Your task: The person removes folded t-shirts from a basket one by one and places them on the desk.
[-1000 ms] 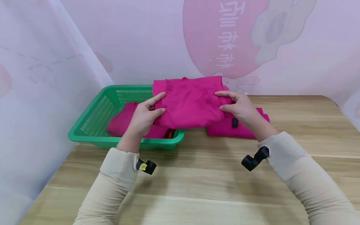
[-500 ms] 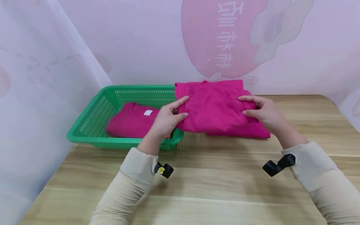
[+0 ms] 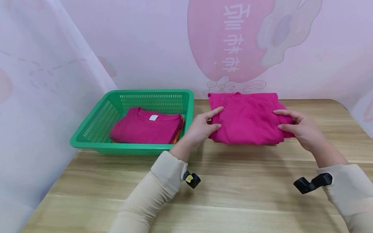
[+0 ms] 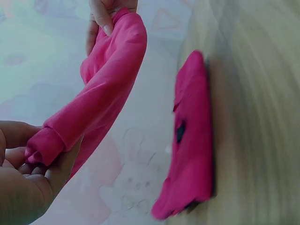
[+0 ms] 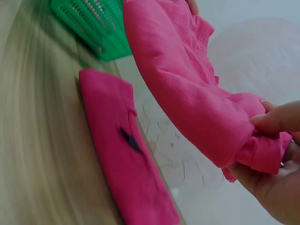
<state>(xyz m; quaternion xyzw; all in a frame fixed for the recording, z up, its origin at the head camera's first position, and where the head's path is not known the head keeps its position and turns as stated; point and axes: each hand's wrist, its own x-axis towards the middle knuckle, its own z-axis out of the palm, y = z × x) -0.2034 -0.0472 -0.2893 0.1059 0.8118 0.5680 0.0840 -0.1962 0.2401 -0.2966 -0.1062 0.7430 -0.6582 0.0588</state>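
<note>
A folded pink garment (image 3: 248, 120) hangs level between my two hands, its cloth bunched at both ends. My left hand (image 3: 201, 129) pinches its left end, thumb on top and fingers underneath. At the other end, my right hand (image 3: 303, 129) grips the cloth the same way. Below the held garment, a second folded pink garment (image 4: 192, 140) with a small black tag lies on the wooden table, as both wrist views show. The held garment covers almost all of that one in the head view, and a gap shows between them in the wrist views.
Left of my hands stands a green plastic basket (image 3: 128, 148) with slotted walls. Inside it lies a folded dark pink shirt (image 3: 143, 128) with a white neck label, and some orange cloth (image 3: 179, 130) shows at its right edge. A printed curtain (image 3: 152, 36) rises behind the table (image 3: 233, 200).
Both hands have carried the held garment right and slightly down, from in front of the basket to over the other pink garment. The shirt in the basket has come into full view.
</note>
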